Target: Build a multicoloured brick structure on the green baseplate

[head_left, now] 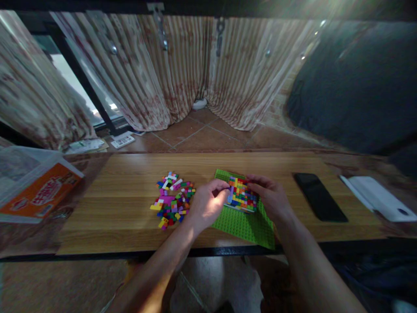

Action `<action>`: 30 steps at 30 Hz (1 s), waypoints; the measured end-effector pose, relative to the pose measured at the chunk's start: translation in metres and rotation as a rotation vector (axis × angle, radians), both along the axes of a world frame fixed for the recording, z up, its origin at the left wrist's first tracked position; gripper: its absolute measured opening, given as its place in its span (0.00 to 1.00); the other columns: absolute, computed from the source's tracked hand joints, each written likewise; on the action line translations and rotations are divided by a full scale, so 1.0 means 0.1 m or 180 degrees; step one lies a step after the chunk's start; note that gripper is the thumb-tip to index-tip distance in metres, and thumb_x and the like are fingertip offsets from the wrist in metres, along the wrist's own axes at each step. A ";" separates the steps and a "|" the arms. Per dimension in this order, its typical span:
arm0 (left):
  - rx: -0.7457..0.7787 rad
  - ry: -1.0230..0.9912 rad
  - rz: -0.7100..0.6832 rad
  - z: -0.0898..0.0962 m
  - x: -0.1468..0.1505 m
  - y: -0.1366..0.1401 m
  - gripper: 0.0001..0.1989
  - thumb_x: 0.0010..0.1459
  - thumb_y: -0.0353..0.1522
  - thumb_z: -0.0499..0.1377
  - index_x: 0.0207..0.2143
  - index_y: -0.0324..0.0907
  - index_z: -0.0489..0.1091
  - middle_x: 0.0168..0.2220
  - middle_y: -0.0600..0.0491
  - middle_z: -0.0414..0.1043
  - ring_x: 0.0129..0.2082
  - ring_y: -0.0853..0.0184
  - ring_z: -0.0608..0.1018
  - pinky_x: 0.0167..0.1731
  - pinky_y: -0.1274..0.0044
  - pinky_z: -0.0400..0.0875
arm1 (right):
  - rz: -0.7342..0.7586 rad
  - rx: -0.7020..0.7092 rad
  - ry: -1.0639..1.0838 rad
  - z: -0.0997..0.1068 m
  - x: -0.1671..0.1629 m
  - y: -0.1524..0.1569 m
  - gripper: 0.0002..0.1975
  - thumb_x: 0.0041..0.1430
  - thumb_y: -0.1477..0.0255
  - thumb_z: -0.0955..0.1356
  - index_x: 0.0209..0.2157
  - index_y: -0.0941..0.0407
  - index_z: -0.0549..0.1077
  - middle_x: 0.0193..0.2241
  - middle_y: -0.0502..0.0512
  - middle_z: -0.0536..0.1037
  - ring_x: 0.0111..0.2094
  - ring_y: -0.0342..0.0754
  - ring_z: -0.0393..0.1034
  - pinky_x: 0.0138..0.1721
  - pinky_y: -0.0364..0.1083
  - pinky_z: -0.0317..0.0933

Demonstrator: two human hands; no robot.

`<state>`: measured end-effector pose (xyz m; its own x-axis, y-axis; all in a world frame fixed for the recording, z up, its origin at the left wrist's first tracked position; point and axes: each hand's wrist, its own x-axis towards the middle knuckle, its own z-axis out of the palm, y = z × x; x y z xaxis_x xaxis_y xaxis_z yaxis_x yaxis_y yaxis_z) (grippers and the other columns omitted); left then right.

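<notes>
A flat, multicoloured block of toy bricks (243,195) sits on a green studded baseplate (246,224), which lies askew near the table's front edge. My left hand (210,203) has its thumb and fingers closed at the block's left edge, beside some lavender bricks; its fingertips partly cover that side. At the upper right edge, my right hand (269,195) grips the block with bent fingers and thumb. Left of my left hand, a pile of loose toy bricks (174,202) in many colours is spread on the wooden table (117,195).
A black phone (321,198) lies to the right, with a white flat object (379,195) beyond it. On the far left stands a clear plastic box (35,184) with an orange label. Papers (86,145) lie behind the table, below striped curtains (153,74).
</notes>
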<state>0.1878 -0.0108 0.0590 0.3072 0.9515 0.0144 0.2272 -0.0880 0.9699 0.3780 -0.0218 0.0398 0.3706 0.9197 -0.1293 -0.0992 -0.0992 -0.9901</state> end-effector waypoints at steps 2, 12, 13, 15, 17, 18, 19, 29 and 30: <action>-0.0015 0.0012 -0.0003 0.00 0.00 0.00 0.07 0.55 0.30 0.58 0.34 0.40 0.76 0.30 0.53 0.76 0.29 0.70 0.75 0.31 0.79 0.68 | -0.0030 -0.0017 0.0066 0.01 -0.01 0.00 0.15 0.35 0.70 0.75 0.31 0.55 0.79 0.29 0.49 0.80 0.27 0.43 0.72 0.32 0.43 0.66; 0.0036 0.0024 -0.0021 -0.02 0.01 0.00 0.07 0.55 0.31 0.58 0.35 0.41 0.75 0.30 0.54 0.76 0.29 0.70 0.75 0.31 0.79 0.68 | -0.0072 -0.0123 0.0155 0.06 -0.04 0.03 0.13 0.33 0.72 0.74 0.28 0.55 0.78 0.26 0.48 0.80 0.24 0.41 0.70 0.28 0.42 0.64; 0.0042 0.0018 -0.0022 -0.02 0.01 0.00 0.07 0.55 0.31 0.58 0.35 0.41 0.75 0.30 0.54 0.76 0.29 0.70 0.75 0.31 0.79 0.68 | -0.0058 -0.0094 0.0140 0.06 -0.04 0.03 0.13 0.33 0.72 0.74 0.28 0.55 0.78 0.26 0.48 0.80 0.24 0.41 0.70 0.29 0.42 0.64; 0.0064 -0.0001 -0.0023 -0.03 0.01 0.00 0.07 0.55 0.31 0.58 0.35 0.41 0.75 0.30 0.54 0.76 0.29 0.70 0.75 0.31 0.79 0.68 | -0.0030 -0.0039 0.0091 0.06 -0.04 0.02 0.13 0.34 0.72 0.74 0.28 0.55 0.78 0.26 0.48 0.80 0.25 0.41 0.70 0.29 0.42 0.65; 0.0075 0.0012 -0.0030 -0.04 0.01 0.00 0.07 0.55 0.31 0.58 0.35 0.41 0.75 0.30 0.54 0.76 0.29 0.70 0.75 0.31 0.80 0.68 | 0.0014 -0.0015 0.0018 0.06 -0.03 0.02 0.13 0.34 0.71 0.73 0.29 0.55 0.78 0.26 0.48 0.80 0.25 0.41 0.70 0.29 0.42 0.65; 0.0077 0.0031 -0.0031 -0.04 0.01 0.00 0.07 0.55 0.31 0.58 0.35 0.41 0.76 0.30 0.54 0.76 0.29 0.70 0.75 0.30 0.80 0.68 | 0.0037 -0.0023 -0.0019 0.06 -0.03 0.02 0.13 0.35 0.71 0.73 0.29 0.55 0.78 0.26 0.48 0.79 0.25 0.42 0.70 0.29 0.42 0.65; 0.0082 0.0049 -0.0036 -0.04 0.01 0.00 0.07 0.55 0.31 0.58 0.34 0.41 0.76 0.30 0.54 0.76 0.29 0.70 0.75 0.30 0.80 0.67 | 0.0066 -0.0043 -0.0045 0.06 -0.02 0.02 0.13 0.35 0.71 0.73 0.29 0.55 0.78 0.26 0.48 0.79 0.25 0.42 0.70 0.29 0.43 0.65; 0.0115 0.0071 -0.0115 -0.05 0.01 -0.01 0.07 0.55 0.31 0.58 0.35 0.41 0.75 0.31 0.54 0.77 0.30 0.70 0.75 0.31 0.80 0.68 | 0.0184 -0.0408 0.0386 0.03 0.05 0.09 0.14 0.32 0.75 0.74 0.28 0.55 0.77 0.24 0.50 0.80 0.23 0.44 0.72 0.28 0.45 0.66; 0.0116 0.0070 -0.0116 -0.04 0.02 -0.01 0.07 0.55 0.31 0.58 0.34 0.41 0.75 0.31 0.54 0.77 0.30 0.70 0.75 0.30 0.80 0.68 | 0.0177 -0.0376 0.0326 0.04 0.04 0.09 0.14 0.33 0.74 0.74 0.28 0.55 0.77 0.25 0.50 0.80 0.23 0.44 0.72 0.28 0.45 0.66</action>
